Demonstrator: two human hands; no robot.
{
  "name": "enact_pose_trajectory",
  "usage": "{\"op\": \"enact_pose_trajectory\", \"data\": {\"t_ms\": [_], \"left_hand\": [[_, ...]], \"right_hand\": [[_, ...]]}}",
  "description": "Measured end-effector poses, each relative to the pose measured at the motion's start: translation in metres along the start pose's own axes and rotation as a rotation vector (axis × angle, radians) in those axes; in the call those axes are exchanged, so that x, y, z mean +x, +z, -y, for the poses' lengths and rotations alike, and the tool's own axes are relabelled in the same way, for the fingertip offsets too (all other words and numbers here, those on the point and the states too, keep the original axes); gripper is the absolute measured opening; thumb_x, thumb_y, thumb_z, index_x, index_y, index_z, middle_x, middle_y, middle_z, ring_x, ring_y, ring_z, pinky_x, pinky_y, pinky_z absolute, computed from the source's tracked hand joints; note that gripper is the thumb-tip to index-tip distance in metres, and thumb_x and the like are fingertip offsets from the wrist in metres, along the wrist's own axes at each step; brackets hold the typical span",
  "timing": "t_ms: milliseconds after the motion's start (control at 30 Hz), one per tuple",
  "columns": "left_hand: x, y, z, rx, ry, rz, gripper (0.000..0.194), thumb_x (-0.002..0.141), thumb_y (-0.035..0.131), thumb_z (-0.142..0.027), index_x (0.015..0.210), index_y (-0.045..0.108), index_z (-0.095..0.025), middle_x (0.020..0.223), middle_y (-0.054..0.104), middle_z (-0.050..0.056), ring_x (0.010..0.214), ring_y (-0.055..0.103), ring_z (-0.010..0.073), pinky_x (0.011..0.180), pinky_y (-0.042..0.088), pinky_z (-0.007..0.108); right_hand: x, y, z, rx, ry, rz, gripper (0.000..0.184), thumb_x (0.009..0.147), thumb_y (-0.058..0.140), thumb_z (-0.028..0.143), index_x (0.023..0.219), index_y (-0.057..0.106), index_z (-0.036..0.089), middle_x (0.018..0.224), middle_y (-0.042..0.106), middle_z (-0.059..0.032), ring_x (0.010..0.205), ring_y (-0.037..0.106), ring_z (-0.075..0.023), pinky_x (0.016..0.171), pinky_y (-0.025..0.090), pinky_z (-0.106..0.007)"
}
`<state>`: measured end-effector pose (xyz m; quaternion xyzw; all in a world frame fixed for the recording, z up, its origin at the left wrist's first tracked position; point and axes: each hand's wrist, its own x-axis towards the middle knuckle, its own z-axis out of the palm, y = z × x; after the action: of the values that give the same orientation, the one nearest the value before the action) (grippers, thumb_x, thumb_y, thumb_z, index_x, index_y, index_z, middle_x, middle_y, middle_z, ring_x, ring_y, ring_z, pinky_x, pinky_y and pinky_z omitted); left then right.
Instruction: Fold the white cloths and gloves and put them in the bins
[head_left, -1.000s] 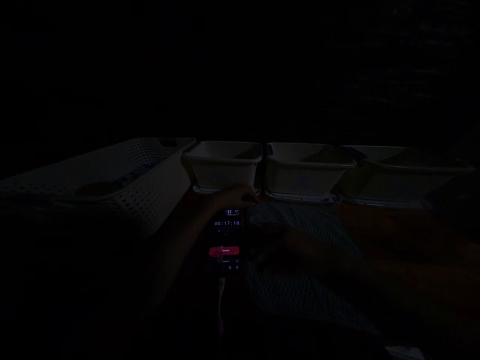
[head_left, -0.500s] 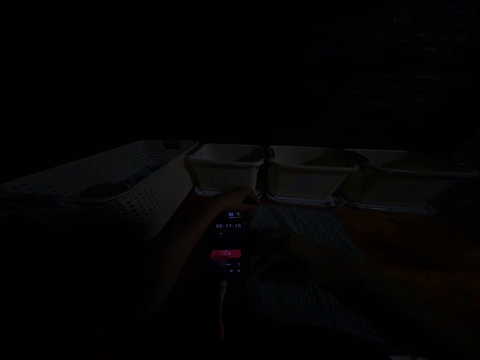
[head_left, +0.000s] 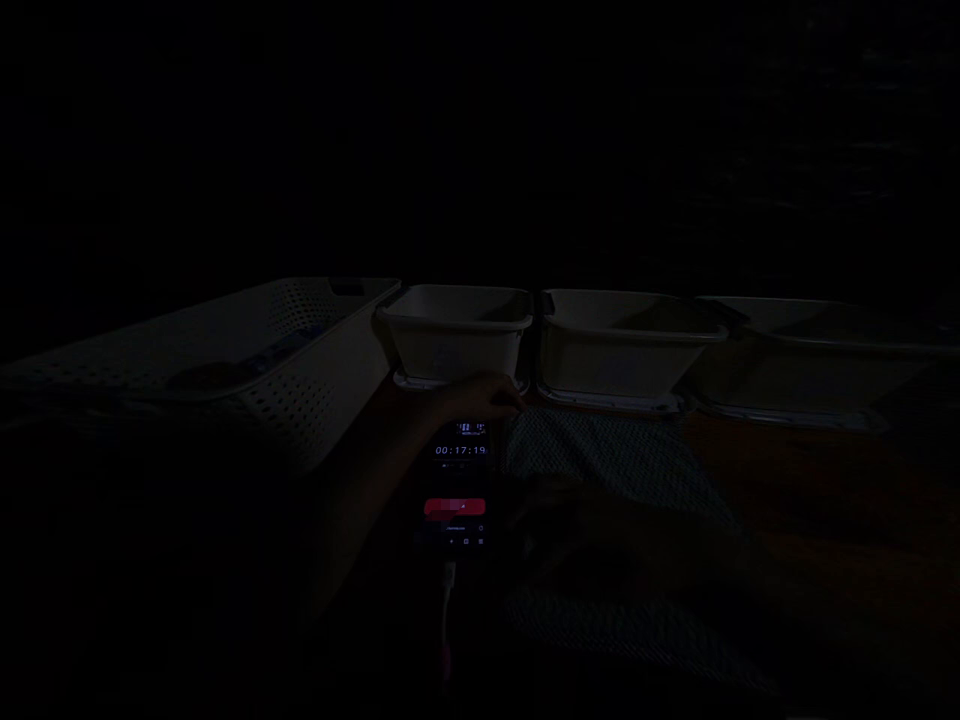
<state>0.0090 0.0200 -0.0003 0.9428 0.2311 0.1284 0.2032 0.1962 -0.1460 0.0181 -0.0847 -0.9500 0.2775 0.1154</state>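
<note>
The scene is very dark. A phone [head_left: 460,480] lies on the table with a lit timer reading 00:17:19 and a red button; a cable runs from its near end. My left hand [head_left: 480,397] curls over the phone's far end, holding it. My right hand [head_left: 559,510] is a dim shape just right of the phone, resting on a patterned cloth [head_left: 622,460]; its fingers are too dark to read.
A large white perforated basket [head_left: 300,390] stands at the left. Three white tubs [head_left: 454,340] [head_left: 622,345] [head_left: 810,350] line the far edge of the wooden table [head_left: 825,480]. Beyond them all is black.
The timer went from 00:17:18 to 00:17:19. The view has drifted slightly; both hands stay about where they were.
</note>
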Motion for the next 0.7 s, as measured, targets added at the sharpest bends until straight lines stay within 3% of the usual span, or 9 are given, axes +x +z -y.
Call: {"op": "enact_pose_trajectory", "data": {"t_ms": [67, 200, 300, 467, 533, 600, 700], "left_hand": [[0.0, 0.0, -0.001, 0.004, -0.004, -0.003, 0.021, 0.08, 0.057, -0.019, 0.098, 0.065, -0.015, 0.098, 0.065, 0.007, 0.091, 0.059, 0.0146, 0.08, 0.042, 0.026], [-0.001, 0.0, -0.001, 0.012, -0.006, -0.012, 0.021, 0.079, 0.058, -0.019, 0.099, 0.064, -0.015, 0.099, 0.064, 0.007, 0.09, 0.059, 0.0145, 0.079, 0.042, 0.025], [-0.002, 0.0, 0.001, 0.011, 0.002, -0.006, 0.022, 0.08, 0.057, -0.022, 0.101, 0.064, -0.015, 0.1, 0.064, 0.008, 0.09, 0.059, 0.0143, 0.078, 0.042, 0.025], [-0.001, 0.001, 0.003, 0.011, 0.012, -0.009, 0.024, 0.08, 0.058, -0.027, 0.101, 0.064, -0.016, 0.1, 0.064, 0.006, 0.091, 0.058, 0.0139, 0.079, 0.042, 0.024], [0.0, 0.002, 0.004, 0.008, 0.011, -0.001, 0.025, 0.079, 0.059, -0.029, 0.1, 0.064, -0.017, 0.098, 0.065, 0.006, 0.09, 0.058, 0.0141, 0.078, 0.042, 0.024], [0.001, 0.002, 0.004, 0.019, 0.019, 0.001, 0.026, 0.076, 0.062, -0.029, 0.099, 0.064, -0.016, 0.098, 0.065, 0.006, 0.09, 0.058, 0.0146, 0.079, 0.042, 0.025], [0.001, 0.001, 0.004, 0.045, 0.04, -0.005, 0.029, 0.074, 0.065, -0.028, 0.1, 0.064, -0.015, 0.099, 0.064, 0.007, 0.092, 0.058, 0.0156, 0.08, 0.041, 0.025]], "right_hand": [[0.0, 0.0, 0.0, 0.0, -0.003, 0.003, 0.031, 0.083, 0.053, 0.031, 0.11, 0.057, 0.016, 0.12, 0.052, -0.0081, 0.112, 0.047, -0.0207, 0.095, 0.036, -0.046], [-0.001, -0.001, 0.0, 0.002, -0.003, -0.011, 0.029, 0.08, 0.056, 0.025, 0.108, 0.062, 0.025, 0.122, 0.053, -0.004, 0.118, 0.043, -0.018, 0.099, 0.033, -0.039], [-0.002, -0.005, 0.002, 0.037, -0.003, -0.081, 0.031, 0.083, 0.051, 0.025, 0.112, 0.06, 0.023, 0.121, 0.055, -0.0045, 0.116, 0.045, -0.0165, 0.098, 0.035, -0.036], [-0.012, -0.013, -0.009, -0.109, 0.236, -0.236, 0.041, 0.088, 0.042, 0.034, 0.127, 0.047, 0.023, 0.128, 0.049, -0.0074, 0.115, 0.047, -0.0165, 0.095, 0.038, -0.036], [-0.018, -0.013, -0.021, -0.253, 0.352, -0.235, 0.056, 0.084, 0.047, 0.043, 0.136, 0.035, 0.024, 0.137, 0.039, -0.0094, 0.123, 0.038, -0.0214, 0.1, 0.032, -0.042], [-0.023, -0.01, -0.034, -0.364, 0.431, -0.192, 0.073, 0.081, 0.047, 0.052, 0.141, 0.02, 0.023, 0.146, 0.023, -0.0105, 0.133, 0.021, -0.0251, 0.106, 0.021, -0.048], [-0.03, -0.005, -0.049, -0.406, 0.512, -0.136, 0.079, 0.08, 0.042, 0.059, 0.143, 0.008, 0.025, 0.149, 0.008, -0.0069, 0.136, 0.005, -0.0236, 0.109, 0.01, -0.049]]}}
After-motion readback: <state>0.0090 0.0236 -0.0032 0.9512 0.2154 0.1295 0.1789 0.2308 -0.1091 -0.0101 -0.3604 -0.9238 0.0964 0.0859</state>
